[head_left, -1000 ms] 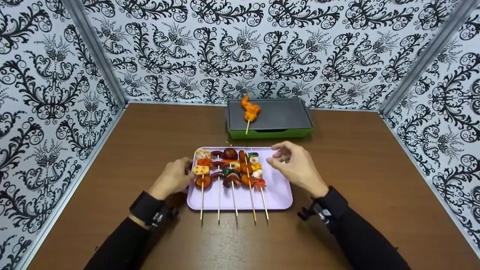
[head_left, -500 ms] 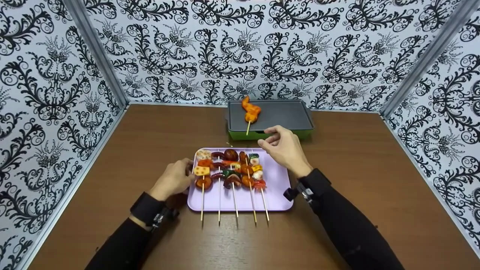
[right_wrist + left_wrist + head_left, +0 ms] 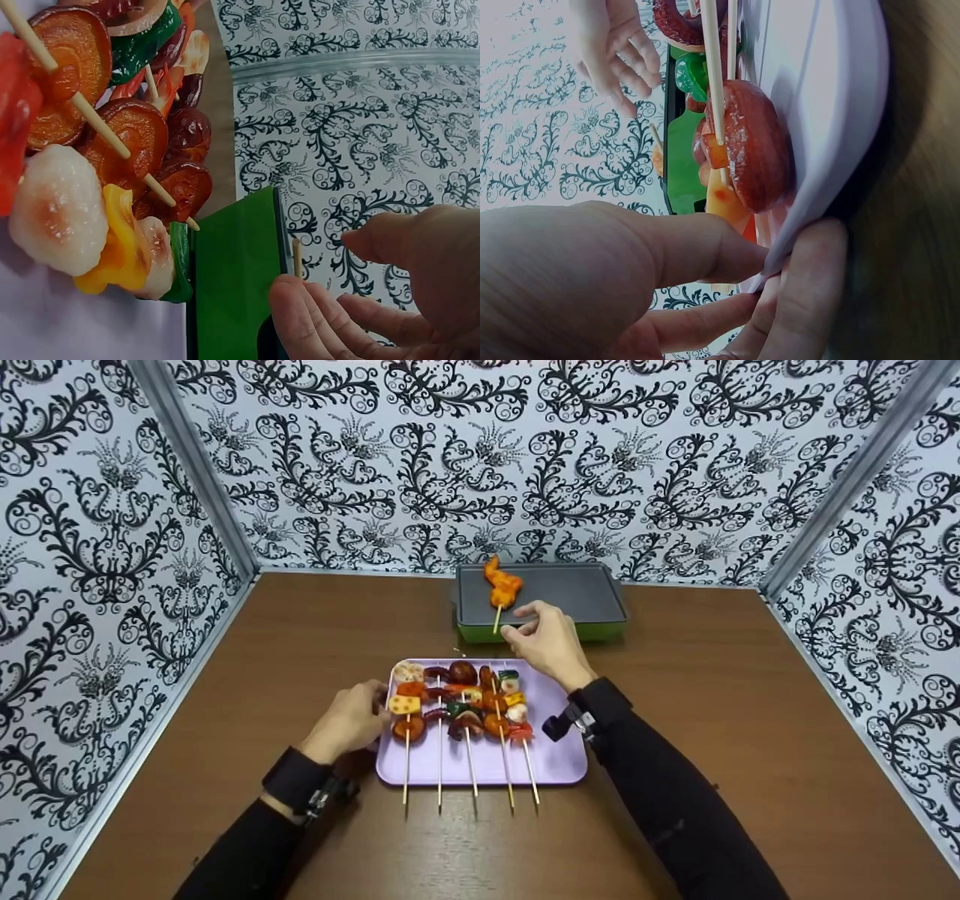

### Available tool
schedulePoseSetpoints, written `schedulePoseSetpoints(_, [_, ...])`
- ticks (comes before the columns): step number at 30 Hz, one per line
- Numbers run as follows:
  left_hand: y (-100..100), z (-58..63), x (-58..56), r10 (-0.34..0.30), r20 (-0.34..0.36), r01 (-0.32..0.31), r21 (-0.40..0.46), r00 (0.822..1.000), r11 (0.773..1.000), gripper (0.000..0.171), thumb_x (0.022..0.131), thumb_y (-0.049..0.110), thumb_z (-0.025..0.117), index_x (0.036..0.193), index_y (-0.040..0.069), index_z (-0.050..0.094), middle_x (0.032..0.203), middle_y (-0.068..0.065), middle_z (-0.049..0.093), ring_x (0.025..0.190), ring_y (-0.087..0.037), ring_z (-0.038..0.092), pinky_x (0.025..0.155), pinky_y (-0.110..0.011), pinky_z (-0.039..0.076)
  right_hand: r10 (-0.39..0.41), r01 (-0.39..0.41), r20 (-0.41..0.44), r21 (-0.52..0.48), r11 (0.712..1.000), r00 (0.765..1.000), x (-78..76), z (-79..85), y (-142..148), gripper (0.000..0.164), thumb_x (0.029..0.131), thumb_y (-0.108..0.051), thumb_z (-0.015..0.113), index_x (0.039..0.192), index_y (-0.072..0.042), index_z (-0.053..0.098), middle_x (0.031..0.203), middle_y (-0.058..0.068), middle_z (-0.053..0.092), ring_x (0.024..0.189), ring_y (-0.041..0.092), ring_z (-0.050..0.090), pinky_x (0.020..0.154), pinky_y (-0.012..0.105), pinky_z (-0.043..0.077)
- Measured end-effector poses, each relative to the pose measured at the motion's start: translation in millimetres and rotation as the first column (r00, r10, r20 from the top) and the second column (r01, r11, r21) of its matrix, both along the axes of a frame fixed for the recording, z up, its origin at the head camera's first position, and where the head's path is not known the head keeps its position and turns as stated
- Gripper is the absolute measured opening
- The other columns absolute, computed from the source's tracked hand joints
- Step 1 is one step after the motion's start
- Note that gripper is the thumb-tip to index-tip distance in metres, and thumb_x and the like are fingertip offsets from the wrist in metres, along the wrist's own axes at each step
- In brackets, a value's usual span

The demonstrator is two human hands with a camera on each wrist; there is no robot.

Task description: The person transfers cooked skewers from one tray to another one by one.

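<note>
My left hand (image 3: pixel 349 720) grips the left rim of a lilac tray (image 3: pixel 555 757); in the left wrist view the thumb and fingers (image 3: pixel 821 262) pinch its edge. Several skewers of mixed food pieces lie side by side on the tray, among them a vegetable-and-meat skewer (image 3: pixel 516 711) at the right, their sticks jutting over the front edge. My right hand (image 3: pixel 551 645) hovers in front of the grill with thumb and fingers apart. Its fingertips are close to the stick of an orange chicken skewer (image 3: pixel 504 588), which lies on the plate at the grill's left.
A green tabletop grill (image 3: pixel 562 592) with a dark grey plate stands at the back of the brown wooden table (image 3: pixel 322 622), behind the tray. Black-and-white patterned walls (image 3: pixel 480 457) enclose the table on the back and both sides.
My right hand has moved from above the tray's right side forward and left, to the grill's front near the chicken skewer's stick. The left hand has stayed on the tray's rim.
</note>
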State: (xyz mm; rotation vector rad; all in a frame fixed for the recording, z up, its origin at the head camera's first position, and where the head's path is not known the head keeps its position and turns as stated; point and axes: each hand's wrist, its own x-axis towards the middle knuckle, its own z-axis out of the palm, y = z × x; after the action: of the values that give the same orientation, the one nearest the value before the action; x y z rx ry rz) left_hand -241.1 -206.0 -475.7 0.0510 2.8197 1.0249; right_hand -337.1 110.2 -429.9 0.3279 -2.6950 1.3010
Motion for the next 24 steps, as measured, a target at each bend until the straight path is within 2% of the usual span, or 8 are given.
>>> schedulePoseSetpoints(6, [0.0, -1.9, -0.3, 0.002, 0.001, -0.002, 0.022, 1.0, 1.0, 0.048, 0.094, 0.011, 0.068, 0.138, 0.0, 0.056, 0.093, -0.011, 0.063, 0.076, -0.023, 0.065, 0.053, -0.031, 0.059, -0.026, 0.026, 0.048, -0.002, 1.0, 0.999, -10.3, -7.5, -6.0, 0.045, 0.091, -0.031, 0.077, 0.126, -0.007, 0.062, 0.087, 0.0, 0.074, 0.065, 0.013, 0.071, 0.062, 0.029, 0.06])
schedulePoseSetpoints(11, [-1.2, -1.2, -0.1, -0.006, -0.03, 0.006, 0.004, 1.0, 1.0, 0.047, 0.093, 0.012, 0.068, 0.136, -0.001, 0.057, 0.093, -0.01, 0.063, 0.079, -0.023, 0.065, 0.057, -0.03, 0.059, -0.027, 0.029, 0.067, -0.029, 0.999, 0.997, -16.9, -12.6, -9.7, 0.042, 0.092, -0.028, 0.076, 0.124, -0.005, 0.063, 0.088, 0.004, 0.074, 0.067, 0.018, 0.073, 0.059, 0.029, 0.06])
schedulePoseSetpoints(16, [-2.4, -0.6, 1.1, -0.016, -0.057, 0.015, -0.011, 0.998, 1.0, 0.045, 0.092, 0.011, 0.067, 0.134, -0.002, 0.058, 0.091, -0.009, 0.064, 0.078, -0.023, 0.064, 0.058, -0.031, 0.058, -0.038, 0.039, 0.03, -0.028, 0.999, 0.999, -20.5, -12.8, -14.5, 0.04, 0.09, -0.03, 0.077, 0.119, -0.004, 0.066, 0.08, 0.001, 0.074, 0.066, 0.022, 0.073, 0.061, 0.029, 0.06])
schedulePoseSetpoints(20, [-1.1, 0.0, 1.3, -0.005, -0.029, 0.006, 0.007, 1.0, 1.0, 0.047, 0.092, 0.011, 0.067, 0.136, -0.001, 0.057, 0.092, -0.01, 0.064, 0.076, -0.022, 0.064, 0.055, -0.031, 0.058, -0.043, 0.043, 0.012, -0.029, 0.999, 0.999, -23.1, -12.7, -18.7, 0.038, 0.09, -0.03, 0.077, 0.116, -0.003, 0.067, 0.075, -0.003, 0.073, 0.063, 0.022, 0.073, 0.064, 0.029, 0.06])
schedulePoseSetpoints(24, [-0.2, -0.7, 0.6, 0.008, 0.011, -0.008, 0.019, 1.0, 1.0, 0.049, 0.094, 0.012, 0.067, 0.139, 0.0, 0.054, 0.095, -0.012, 0.063, 0.074, -0.022, 0.064, 0.053, -0.031, 0.058, -0.05, 0.051, 0.025, -0.055, 0.997, 0.998, -25.9, -13.2, -23.2, 0.038, 0.09, -0.029, 0.078, 0.115, -0.003, 0.067, 0.076, -0.001, 0.073, 0.063, 0.022, 0.073, 0.065, 0.029, 0.06])
